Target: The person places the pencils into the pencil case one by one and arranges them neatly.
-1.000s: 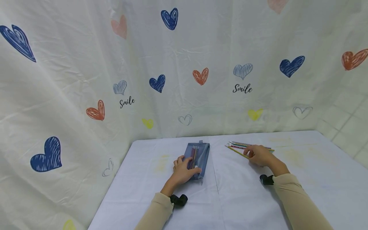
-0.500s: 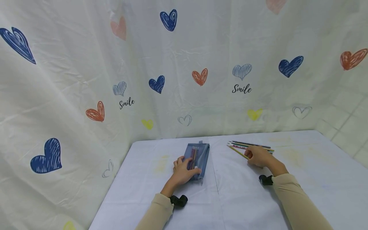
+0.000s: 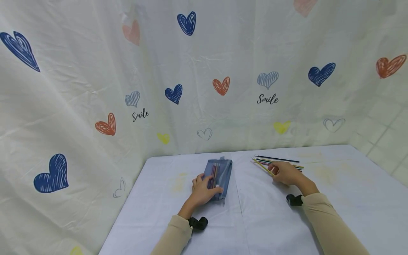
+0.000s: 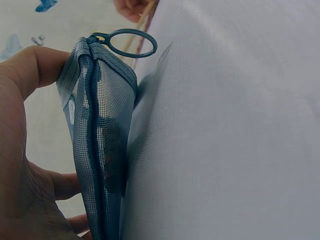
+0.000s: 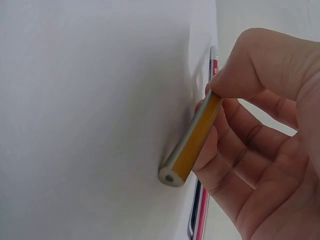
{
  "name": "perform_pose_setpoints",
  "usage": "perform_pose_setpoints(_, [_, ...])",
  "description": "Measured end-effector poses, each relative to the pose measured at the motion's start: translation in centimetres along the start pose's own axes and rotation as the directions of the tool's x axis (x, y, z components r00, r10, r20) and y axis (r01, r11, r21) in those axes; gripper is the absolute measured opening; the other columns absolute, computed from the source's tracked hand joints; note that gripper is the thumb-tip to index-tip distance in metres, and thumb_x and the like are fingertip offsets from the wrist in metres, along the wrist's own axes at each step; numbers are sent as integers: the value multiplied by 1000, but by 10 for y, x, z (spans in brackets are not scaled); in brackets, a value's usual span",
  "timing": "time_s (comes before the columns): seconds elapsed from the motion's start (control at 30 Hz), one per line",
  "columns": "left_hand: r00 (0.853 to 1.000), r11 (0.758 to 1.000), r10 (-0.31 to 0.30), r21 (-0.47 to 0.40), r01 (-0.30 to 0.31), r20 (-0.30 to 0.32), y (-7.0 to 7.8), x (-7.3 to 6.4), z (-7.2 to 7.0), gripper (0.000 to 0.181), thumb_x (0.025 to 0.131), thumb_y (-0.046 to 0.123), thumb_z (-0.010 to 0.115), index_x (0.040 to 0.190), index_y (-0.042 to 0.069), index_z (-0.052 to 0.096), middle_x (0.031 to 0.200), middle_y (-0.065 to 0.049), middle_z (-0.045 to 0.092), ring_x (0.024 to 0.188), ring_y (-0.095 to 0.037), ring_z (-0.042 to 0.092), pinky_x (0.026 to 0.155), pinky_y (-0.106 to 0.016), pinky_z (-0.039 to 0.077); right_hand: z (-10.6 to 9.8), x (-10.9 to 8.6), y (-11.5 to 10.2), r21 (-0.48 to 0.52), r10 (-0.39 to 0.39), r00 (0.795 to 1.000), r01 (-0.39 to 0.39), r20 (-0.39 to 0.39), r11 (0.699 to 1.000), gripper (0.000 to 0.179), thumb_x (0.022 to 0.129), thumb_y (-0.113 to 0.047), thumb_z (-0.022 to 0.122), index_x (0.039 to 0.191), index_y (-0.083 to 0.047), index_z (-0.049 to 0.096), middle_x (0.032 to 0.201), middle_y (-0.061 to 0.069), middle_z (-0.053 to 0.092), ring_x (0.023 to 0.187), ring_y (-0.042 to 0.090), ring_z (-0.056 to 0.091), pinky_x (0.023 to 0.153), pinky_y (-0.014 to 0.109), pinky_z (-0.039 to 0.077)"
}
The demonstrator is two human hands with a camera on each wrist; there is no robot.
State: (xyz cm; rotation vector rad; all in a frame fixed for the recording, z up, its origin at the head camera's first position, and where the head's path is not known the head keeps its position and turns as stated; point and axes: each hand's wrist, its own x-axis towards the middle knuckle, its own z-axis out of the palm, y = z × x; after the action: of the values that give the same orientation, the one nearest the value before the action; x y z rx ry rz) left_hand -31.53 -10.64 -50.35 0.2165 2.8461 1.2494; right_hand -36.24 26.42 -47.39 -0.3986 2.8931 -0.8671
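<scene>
A blue mesh zip pencil case lies on the white-covered table, several pencils showing through it. My left hand rests on the case with spread fingers; in the left wrist view the thumb and fingertips touch its upper face beside the zip, whose ring pull sticks out. My right hand pinches a yellow pencil between thumb and fingers, its flat unsharpened end toward the wrist camera. Under and behind that hand lie several more pencils, partly hidden, with a dark pencil apart at the back.
The white cloth has a crease line between the two hands. Behind the table hangs a white curtain printed with hearts. Each wrist carries a small black camera, the right one close over the cloth.
The yellow pencil's far end has shifted slightly right and now overlaps the other pencils. The dark pencil at the back has separated from the bunch. My left hand stays on the case.
</scene>
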Motion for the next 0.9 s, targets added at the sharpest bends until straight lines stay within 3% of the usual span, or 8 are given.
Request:
perform_pose_setpoints(0.33, [1000,1000,5,4,-5,4,1,-1,-1,87,80,56,75,151,13,50,162,-20,26,142,-41,25,108,-68,29,-1,1,-7,66,-38,999,39,-17,997,38,85,-3,72,121,2,62,93,8,62,83,19,57,69,31,47])
perform_pose_setpoints(0.53, [1000,1000,4,7,-4,6,0,-1,-1,87,80,57,75,151,13,50,162,-20,25,143,-41,24,109,-68,28,0,0,-15,157,-41,999,41,-4,987,44,84,-1,73,125,5,59,95,11,62,84,20,57,68,33,49])
perform_pose_setpoints(0.8, [1000,1000,-2,4,2,5,1,0,-1,87,81,56,75,151,12,49,162,-20,26,142,-40,25,109,-68,28,4,-2,-26,327,-11,998,-11,64,945,52,86,3,68,134,9,50,98,15,59,72,20,58,61,34,51])
perform_pose_setpoints(0.9, [1000,1000,-4,0,4,6,1,0,-2,87,81,56,75,151,12,49,162,-19,25,142,-40,24,109,-69,28,8,-1,-29,381,-38,995,1,90,924,53,86,5,65,136,9,47,96,14,59,69,19,58,61,33,51])
